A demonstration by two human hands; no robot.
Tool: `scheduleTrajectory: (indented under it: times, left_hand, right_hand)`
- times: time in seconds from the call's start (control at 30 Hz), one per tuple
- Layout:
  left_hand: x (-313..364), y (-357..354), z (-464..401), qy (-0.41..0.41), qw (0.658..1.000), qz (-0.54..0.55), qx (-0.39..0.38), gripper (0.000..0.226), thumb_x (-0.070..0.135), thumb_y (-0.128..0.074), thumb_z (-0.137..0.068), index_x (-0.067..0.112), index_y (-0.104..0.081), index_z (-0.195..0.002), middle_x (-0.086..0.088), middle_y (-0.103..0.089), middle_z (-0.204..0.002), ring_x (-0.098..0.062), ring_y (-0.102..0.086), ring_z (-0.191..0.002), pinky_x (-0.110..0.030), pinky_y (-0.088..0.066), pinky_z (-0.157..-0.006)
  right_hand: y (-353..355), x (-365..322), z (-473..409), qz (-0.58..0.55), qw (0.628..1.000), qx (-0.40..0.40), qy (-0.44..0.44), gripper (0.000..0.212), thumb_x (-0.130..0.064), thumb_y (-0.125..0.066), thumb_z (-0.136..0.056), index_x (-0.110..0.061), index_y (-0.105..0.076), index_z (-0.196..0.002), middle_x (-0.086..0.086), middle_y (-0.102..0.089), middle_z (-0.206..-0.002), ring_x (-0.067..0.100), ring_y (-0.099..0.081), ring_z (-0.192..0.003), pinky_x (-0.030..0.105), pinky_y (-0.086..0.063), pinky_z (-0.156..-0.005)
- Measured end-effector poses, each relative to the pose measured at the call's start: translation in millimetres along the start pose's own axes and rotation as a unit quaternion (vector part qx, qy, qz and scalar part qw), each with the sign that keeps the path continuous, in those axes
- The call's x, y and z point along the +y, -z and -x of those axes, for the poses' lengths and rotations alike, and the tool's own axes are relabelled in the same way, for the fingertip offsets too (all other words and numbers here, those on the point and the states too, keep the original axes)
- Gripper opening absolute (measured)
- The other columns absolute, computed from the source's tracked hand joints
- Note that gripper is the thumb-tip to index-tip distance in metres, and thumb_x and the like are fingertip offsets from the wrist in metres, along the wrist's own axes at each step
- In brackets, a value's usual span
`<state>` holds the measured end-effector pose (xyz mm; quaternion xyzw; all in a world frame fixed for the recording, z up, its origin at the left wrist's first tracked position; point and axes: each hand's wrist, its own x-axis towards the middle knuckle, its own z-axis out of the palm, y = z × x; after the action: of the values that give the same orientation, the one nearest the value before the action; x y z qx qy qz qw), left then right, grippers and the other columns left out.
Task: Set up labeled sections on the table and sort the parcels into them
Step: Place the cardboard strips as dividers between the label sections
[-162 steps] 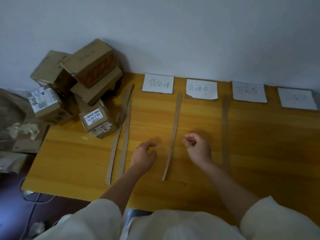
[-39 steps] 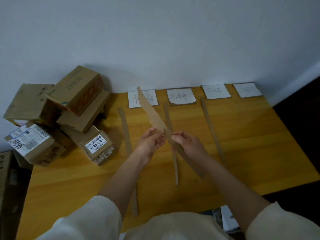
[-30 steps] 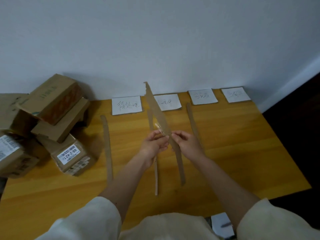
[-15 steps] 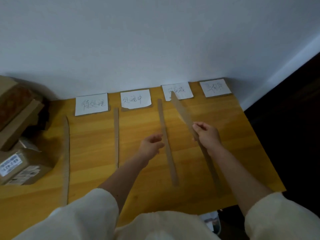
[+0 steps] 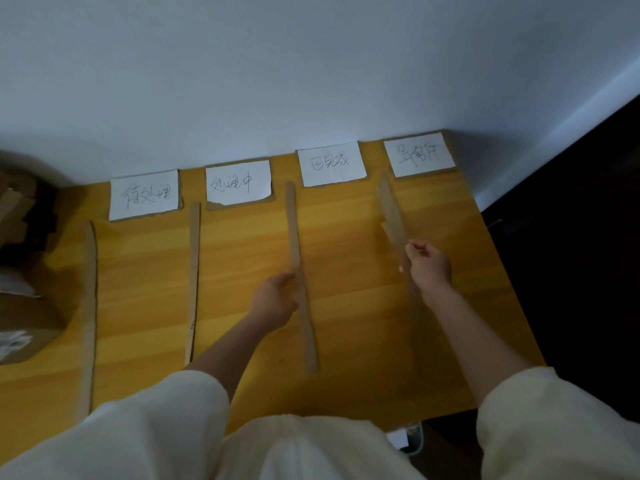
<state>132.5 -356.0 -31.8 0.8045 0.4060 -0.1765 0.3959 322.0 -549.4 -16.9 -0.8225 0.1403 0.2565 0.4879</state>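
Currently: four paper labels at the tabletop [image 5: 346, 393] back edge, first [image 5: 144, 195], second [image 5: 238, 182], third [image 5: 327, 163], fourth [image 5: 419, 154]. Three cardboard strips lie flat: far left [image 5: 90, 306], next [image 5: 194, 271], third [image 5: 300, 271]. A fourth strip [image 5: 391, 213] is raised between the third and fourth labels. Parcels [image 5: 20, 306] at left edge, count unclear. Left hand [image 5: 273, 299] grip relaxed, beside third strip, contact unclear. Right hand [image 5: 429, 266] grip pinches the fourth strip.

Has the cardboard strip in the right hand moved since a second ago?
Yes. The cardboard strip, gripped by the right hand, has gone rightward: a second ago it was over the second label; now it is between the third label and the fourth label.
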Motion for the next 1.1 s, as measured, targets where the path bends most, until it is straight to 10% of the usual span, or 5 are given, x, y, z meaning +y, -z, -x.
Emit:
scheduleTrajectory:
  times: [0.3,1.1]
  left_hand:
    - [2,-8,-9,0.001,0.998,-0.064,0.003,0.085,0.018,-0.077,-0.074,0.031,-0.033,-0.147,-0.007,-0.036,-0.143,-0.028,-0.038,-0.133,-0.042,-0.044,-0.101]
    - [14,-23,-7,0.012,0.979,-0.199,0.042,0.098,0.026,-0.082,-0.070,0.037,-0.023,-0.148,-0.002,-0.025,-0.139,-0.024,-0.031,-0.128,-0.035,-0.050,-0.090]
  right_hand:
    - [-1,10,-28,0.135,0.991,0.011,0.006,0.029,-0.030,-0.052,-0.100,-0.021,-0.060,-0.127,0.001,-0.061,-0.130,0.025,-0.058,-0.114,0.032,-0.044,-0.084]
    - [-7,32,-44,0.309,0.945,-0.022,0.106,0.040,-0.023,-0.061,-0.095,-0.033,-0.055,-0.133,0.001,-0.056,-0.120,0.019,-0.053,-0.089,0.033,-0.046,-0.070]
